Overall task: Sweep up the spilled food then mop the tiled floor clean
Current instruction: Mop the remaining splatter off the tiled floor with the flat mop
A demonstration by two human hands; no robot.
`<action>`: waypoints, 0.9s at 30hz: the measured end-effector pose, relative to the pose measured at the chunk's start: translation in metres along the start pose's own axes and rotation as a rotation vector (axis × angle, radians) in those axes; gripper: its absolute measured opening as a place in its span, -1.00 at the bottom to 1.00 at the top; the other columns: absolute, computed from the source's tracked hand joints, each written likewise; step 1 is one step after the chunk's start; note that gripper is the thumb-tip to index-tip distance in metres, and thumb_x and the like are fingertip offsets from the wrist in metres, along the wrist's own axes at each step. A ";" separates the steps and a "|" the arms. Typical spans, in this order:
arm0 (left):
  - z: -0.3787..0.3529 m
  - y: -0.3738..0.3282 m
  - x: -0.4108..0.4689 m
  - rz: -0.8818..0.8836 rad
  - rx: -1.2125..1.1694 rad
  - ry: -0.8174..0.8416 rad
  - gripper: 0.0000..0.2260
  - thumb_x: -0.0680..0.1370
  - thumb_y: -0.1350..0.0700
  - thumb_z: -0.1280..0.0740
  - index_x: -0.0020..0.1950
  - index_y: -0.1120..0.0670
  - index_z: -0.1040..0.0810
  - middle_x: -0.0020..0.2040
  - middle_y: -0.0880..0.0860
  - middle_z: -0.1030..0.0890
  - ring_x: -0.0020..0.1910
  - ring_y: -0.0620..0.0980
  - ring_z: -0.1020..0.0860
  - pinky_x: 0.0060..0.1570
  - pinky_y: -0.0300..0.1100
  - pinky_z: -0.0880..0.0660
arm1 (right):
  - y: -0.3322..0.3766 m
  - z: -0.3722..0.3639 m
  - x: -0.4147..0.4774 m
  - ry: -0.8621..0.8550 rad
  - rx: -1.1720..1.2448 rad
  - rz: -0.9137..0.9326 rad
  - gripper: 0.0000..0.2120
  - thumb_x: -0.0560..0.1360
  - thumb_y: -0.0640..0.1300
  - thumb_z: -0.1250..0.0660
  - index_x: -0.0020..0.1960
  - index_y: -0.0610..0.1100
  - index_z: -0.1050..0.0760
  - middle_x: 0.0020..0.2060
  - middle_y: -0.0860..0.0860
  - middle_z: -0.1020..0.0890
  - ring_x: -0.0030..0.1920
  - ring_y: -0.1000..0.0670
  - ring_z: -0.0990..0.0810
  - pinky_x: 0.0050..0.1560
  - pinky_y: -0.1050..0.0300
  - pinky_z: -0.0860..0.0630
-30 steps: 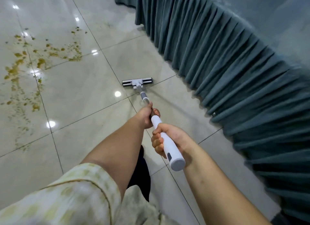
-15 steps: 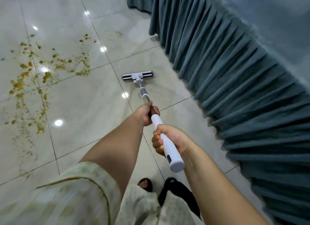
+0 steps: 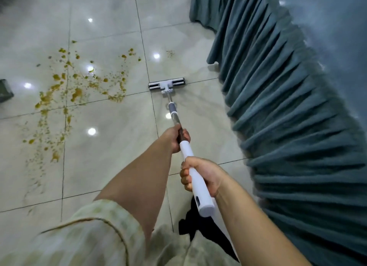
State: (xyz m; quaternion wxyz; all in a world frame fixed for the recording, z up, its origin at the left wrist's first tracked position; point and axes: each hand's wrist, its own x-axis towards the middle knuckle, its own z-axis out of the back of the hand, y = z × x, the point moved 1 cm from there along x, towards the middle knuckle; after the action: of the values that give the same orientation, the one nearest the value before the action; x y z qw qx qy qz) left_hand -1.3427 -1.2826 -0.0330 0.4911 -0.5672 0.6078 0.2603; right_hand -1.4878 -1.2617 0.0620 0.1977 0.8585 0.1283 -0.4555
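- White plastic mop head (image 3: 166, 83): a flat, narrow bar with dark end strips, lying flat on the glossy tiled floor (image 3: 111, 152) across a grout line.
- Metal mop shaft (image 3: 172, 110): carries a grey collar and ends in a white grip sleeve.
- Grip: left hand (image 3: 174, 139) wraps the shaft just beyond the white sleeve; right hand (image 3: 202, 176) wraps the sleeve near its end cap.
- Yellow-brown spilled food (image 3: 77, 91): blobs and crumbs at 9 o'clock from the mop head, apart from it.
- Pleated teal cloth (image 3: 288, 116): hangs at 3 o'clock.
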 end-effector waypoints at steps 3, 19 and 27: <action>-0.038 -0.039 0.027 -0.029 -0.056 -0.006 -0.82 0.66 0.08 -0.14 -0.07 0.15 -0.31 -0.32 0.05 -0.34 -0.58 -0.07 -0.35 -0.59 -0.37 -0.35 | 0.066 0.008 0.014 0.005 -0.037 -0.036 -0.87 0.48 -0.31 -0.13 -0.21 -0.14 -0.29 -0.48 0.00 -0.38 -0.58 0.07 -0.33 -0.59 0.31 -0.32; -0.176 -0.282 0.144 -0.086 0.037 -0.030 -0.78 0.67 0.03 -0.09 -0.12 0.11 -0.26 -0.37 0.02 -0.29 -0.47 -0.10 -0.26 -0.62 -0.39 -0.27 | 0.352 -0.050 0.100 -0.040 0.059 -0.084 -0.82 0.52 -0.18 -0.23 -0.25 -0.16 -0.33 -0.52 -0.01 -0.38 -0.62 0.06 -0.33 -0.61 0.33 -0.31; -0.193 -0.453 0.239 -0.136 0.024 -0.053 -0.84 0.66 0.09 -0.12 -0.07 0.14 -0.28 -0.35 0.05 -0.32 -0.58 -0.09 -0.31 -0.61 -0.40 -0.30 | 0.490 -0.113 0.220 -0.090 0.021 -0.063 -0.73 0.55 -0.01 -0.28 -0.20 -0.16 -0.34 -0.51 -0.02 -0.38 -0.62 0.05 -0.33 -0.59 0.33 -0.31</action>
State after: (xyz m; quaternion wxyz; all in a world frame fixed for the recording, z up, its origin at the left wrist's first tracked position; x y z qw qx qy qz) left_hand -0.9428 -1.6547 -0.0633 0.5300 -0.5943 0.5578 0.2340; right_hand -1.0872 -1.6367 0.0449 0.1799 0.8346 0.1414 -0.5011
